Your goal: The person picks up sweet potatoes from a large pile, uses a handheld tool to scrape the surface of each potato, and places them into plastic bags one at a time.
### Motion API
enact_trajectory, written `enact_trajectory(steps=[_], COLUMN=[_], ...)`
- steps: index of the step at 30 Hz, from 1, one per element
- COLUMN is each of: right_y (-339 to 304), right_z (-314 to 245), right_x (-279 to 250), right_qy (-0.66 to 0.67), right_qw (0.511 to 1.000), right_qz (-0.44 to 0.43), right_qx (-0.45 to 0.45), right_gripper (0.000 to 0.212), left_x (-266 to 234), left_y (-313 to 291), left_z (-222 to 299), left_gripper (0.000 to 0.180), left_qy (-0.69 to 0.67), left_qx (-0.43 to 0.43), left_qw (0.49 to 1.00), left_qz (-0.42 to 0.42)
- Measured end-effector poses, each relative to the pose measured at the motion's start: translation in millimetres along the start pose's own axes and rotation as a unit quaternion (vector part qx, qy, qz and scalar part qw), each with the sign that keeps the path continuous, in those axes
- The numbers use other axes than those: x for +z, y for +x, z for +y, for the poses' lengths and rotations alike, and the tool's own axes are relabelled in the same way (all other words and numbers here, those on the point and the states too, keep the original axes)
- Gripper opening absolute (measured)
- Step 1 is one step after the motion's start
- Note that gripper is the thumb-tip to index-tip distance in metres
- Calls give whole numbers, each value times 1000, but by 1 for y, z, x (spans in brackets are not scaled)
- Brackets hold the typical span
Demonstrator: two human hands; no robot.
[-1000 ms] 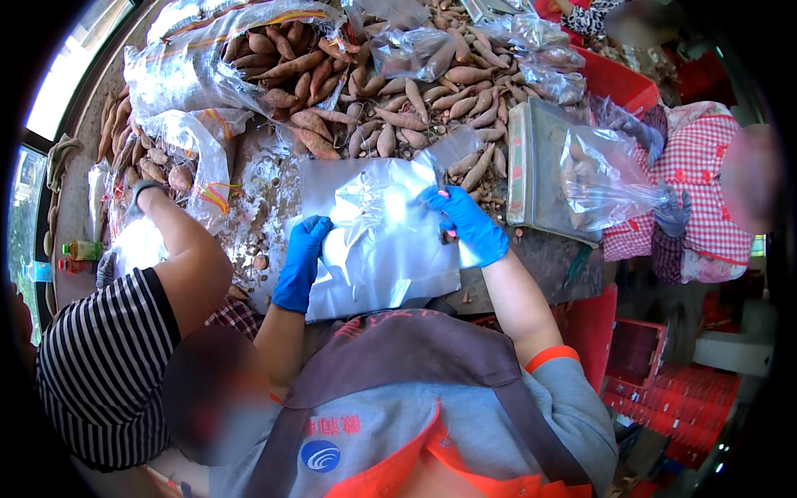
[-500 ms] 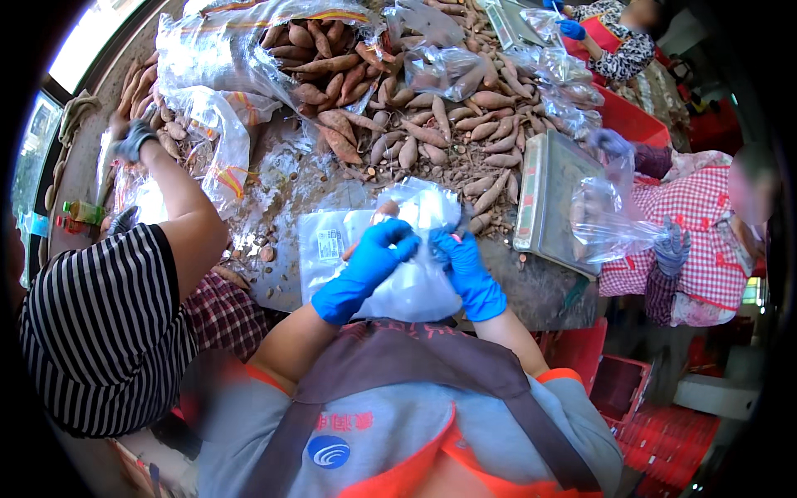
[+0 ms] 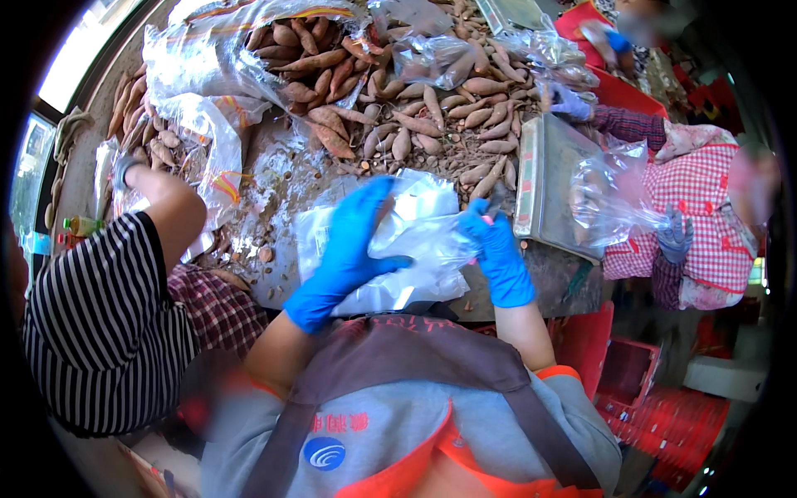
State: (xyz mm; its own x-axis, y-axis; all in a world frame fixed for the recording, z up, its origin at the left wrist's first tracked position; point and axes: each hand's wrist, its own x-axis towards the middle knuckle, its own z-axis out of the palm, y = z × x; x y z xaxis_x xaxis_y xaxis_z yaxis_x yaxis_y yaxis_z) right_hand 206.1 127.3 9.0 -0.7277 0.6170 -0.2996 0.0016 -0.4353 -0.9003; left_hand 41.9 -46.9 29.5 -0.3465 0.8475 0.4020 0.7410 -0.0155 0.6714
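Observation:
Before me on the worktable lies clear plastic bags (image 3: 427, 278) in a loose stack, crinkled and shiny. My left hand (image 3: 353, 241), in a blue glove, is over the left part of them, fingers stretched away from me and thumb apart. My right hand (image 3: 498, 249), also blue-gloved, is closed at the right edge of a bag, pinching the film. A small pink bit shows by its fingers; what it belongs to is unclear. Just beyond the bags, sweet potatoes (image 3: 417, 124) are heaped, soil among them.
A flat scale (image 3: 560, 183) stands right of the bags. There a co-worker in checked clothes holds a filled clear bag (image 3: 610, 195). Another in a striped shirt (image 3: 100, 324) reaches over the table at left. A white woven sack (image 3: 203, 66) spills sweet potatoes. Red crates (image 3: 631, 373) are below right.
My left hand has opened from a pinch and reached forward. My right hand has shifted right, drawing the bag's edge with it. The left co-worker's arm has lowered.

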Motion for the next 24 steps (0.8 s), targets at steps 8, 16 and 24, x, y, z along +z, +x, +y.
enact_trajectory(steps=[8, 16, 24], right_y=[11, 1, 10], right_z=[56, 72, 64], right_x=[-47, -62, -50], right_qy=[-516, -156, -48], right_qw=[852, 972, 985], right_qz=[-86, 10, -3], right_qx=[17, 177, 167], right_gripper=[18, 11, 13], left_x=[49, -10, 87], left_y=[-55, -31, -8], left_z=[-82, -104, -112], left_gripper=[22, 28, 41], left_qy=[-337, -475, 104], left_qx=[-383, -327, -256], left_qw=[858, 809, 950], left_qz=[-55, 117, -148])
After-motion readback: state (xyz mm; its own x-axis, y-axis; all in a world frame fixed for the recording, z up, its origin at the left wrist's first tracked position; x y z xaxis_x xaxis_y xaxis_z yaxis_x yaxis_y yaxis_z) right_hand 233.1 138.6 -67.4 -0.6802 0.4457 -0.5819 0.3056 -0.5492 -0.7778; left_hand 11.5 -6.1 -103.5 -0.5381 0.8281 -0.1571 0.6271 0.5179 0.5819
